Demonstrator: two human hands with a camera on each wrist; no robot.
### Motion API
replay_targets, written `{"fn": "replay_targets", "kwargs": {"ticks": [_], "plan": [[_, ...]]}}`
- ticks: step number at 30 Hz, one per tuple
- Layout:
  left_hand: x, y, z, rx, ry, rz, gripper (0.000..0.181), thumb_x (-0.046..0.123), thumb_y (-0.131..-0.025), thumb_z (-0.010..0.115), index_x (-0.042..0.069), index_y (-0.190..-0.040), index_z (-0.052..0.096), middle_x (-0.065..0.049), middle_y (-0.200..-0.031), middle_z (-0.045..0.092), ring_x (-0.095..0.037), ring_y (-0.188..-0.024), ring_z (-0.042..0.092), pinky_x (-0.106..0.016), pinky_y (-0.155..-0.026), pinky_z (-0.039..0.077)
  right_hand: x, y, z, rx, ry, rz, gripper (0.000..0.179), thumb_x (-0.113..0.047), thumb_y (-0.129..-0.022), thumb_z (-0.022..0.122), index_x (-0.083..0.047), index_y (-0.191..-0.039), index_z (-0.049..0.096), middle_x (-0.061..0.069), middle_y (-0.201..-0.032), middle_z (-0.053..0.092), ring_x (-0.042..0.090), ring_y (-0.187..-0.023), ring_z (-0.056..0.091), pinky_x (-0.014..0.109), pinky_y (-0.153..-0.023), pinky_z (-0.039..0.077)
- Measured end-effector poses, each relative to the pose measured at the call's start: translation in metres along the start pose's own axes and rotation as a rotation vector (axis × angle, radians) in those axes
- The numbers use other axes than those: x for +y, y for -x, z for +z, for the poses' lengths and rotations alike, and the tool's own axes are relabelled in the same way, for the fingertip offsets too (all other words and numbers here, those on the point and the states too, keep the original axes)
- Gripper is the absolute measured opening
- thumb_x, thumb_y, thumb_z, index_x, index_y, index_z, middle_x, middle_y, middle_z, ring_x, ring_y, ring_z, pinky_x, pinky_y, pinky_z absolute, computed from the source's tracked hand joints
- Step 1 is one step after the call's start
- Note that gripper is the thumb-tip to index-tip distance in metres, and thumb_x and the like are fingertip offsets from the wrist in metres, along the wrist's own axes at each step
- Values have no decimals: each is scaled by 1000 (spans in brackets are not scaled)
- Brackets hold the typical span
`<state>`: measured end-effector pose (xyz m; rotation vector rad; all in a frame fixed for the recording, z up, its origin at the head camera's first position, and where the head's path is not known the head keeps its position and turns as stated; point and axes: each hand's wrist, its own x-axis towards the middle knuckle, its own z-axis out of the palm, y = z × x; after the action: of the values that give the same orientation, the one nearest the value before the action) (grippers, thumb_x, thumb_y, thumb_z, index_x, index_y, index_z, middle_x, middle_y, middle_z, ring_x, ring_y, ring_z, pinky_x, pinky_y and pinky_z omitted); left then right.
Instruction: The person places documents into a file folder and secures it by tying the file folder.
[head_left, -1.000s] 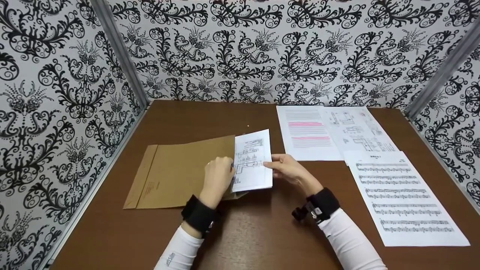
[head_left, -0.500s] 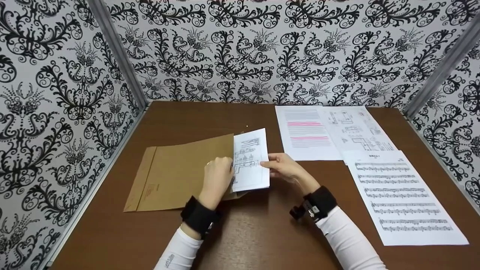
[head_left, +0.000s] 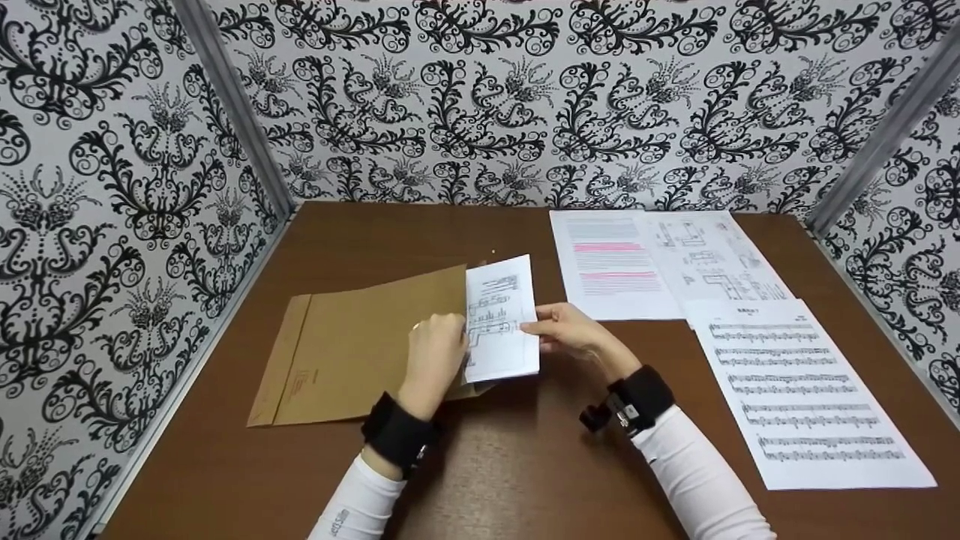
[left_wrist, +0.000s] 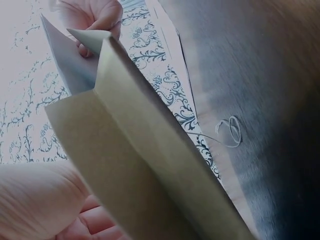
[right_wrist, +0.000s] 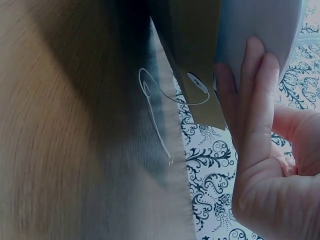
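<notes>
A brown paper envelope [head_left: 360, 345] lies to the left in the head view, its mouth facing right and raised off the table. My left hand [head_left: 436, 349] grips the mouth's upper edge, fingers curled over it; in the left wrist view those fingers show behind the folded side of the envelope. White sheets with printed diagrams [head_left: 501, 322] stick out of the mouth, their left part hidden inside. My right hand [head_left: 574, 330] pinches their right edge, thumb on top and fingers beneath. A thin white string [right_wrist: 155, 120] hangs from a round button [right_wrist: 198, 82] on the envelope's underside.
On the brown table [head_left: 510, 465], a text page with pink highlighting [head_left: 611, 270] and a diagram sheet [head_left: 712, 259] lie at the back right. A sheet of music [head_left: 814, 397] overlaps them nearer the front. Patterned walls [head_left: 525, 105] enclose the back and sides.
The sheets have slid slightly left into the envelope with my right hand on them. My left hand keeps its grip at the mouth, and the envelope's near left corner has shifted a little toward me.
</notes>
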<state>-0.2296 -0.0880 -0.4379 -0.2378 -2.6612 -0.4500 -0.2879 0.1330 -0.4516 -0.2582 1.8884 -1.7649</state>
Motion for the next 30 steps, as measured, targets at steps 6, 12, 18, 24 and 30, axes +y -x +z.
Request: {"fn": "replay_targets", "kwargs": {"ticks": [6,12,18,24,30], "plan": [[3,3,1,35,-27,39,18,0,-82,71,4,-65,66,-11,-66,72,-29,-56,66,-42,-53,50,1,-4,3,-9,4,-4,47,-4,-101,57,18,-141,47,-3,-90,77,4,-72,71,16,-64,58],[2,3,1,33,-22,25,15,0,-81,71,3,-67,68,-13,-69,74,-32,-58,69,-43,-53,52,-1,-7,6,-3,40,-12,48,-7,-100,59,16,-141,48,-4,-89,76,5,-74,72,16,-65,58],[1,3,0,-6,31,6,15,-1,-82,69,3,-68,67,-13,-71,74,-30,-59,68,-42,-53,53,-1,-5,8,-5,40,2,49,-7,-101,58,15,-143,46,-5,-86,76,5,-73,73,17,-63,58],[1,3,3,-10,32,-3,19,-2,-82,69,3,-65,65,-14,-71,74,-32,-60,69,-43,-54,54,-3,-2,10,18,4,-10,51,-9,-101,60,15,-143,45,-3,-91,77,9,-77,75,21,-68,61],[2,4,5,-30,19,-16,18,-1,-83,69,3,-66,66,-14,-73,75,-34,-63,71,-44,-55,56,-6,1,14,68,2,-50,50,-9,-98,63,15,-140,48,3,-101,78,9,-82,74,25,-73,63]]}}
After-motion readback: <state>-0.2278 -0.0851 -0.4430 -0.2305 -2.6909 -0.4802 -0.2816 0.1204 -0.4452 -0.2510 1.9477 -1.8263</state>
